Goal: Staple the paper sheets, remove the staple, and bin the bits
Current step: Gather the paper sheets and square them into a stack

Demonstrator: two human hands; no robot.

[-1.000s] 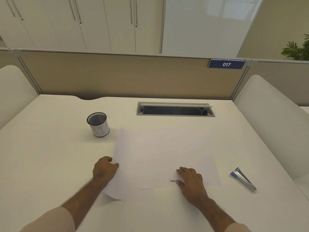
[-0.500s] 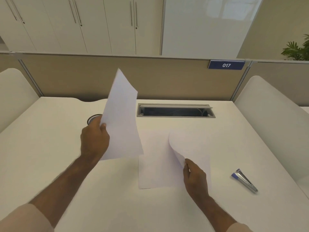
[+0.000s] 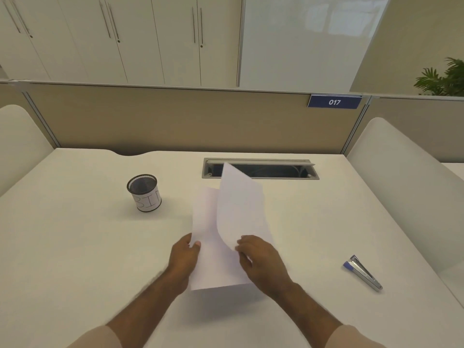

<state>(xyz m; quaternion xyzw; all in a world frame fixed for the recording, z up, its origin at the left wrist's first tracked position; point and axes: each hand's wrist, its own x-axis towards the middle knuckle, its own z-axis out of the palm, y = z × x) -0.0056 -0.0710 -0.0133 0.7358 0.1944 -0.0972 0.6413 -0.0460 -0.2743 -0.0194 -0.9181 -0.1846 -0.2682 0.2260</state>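
The left hand [image 3: 184,258] pinches the edge of a flat white paper sheet [image 3: 204,237] while the right hand [image 3: 258,259] grips a curled white sheet [image 3: 238,209] over it, a blue-and-silver metal stapler [image 3: 362,272] lying well right of the hands and a black mesh cup labelled BIN [image 3: 145,193] standing beyond the left hand.

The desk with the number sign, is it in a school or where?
Probably an office. The white desk sits behind a beige divider panel with a blue 017 sign, and tall white cabinets stand behind.
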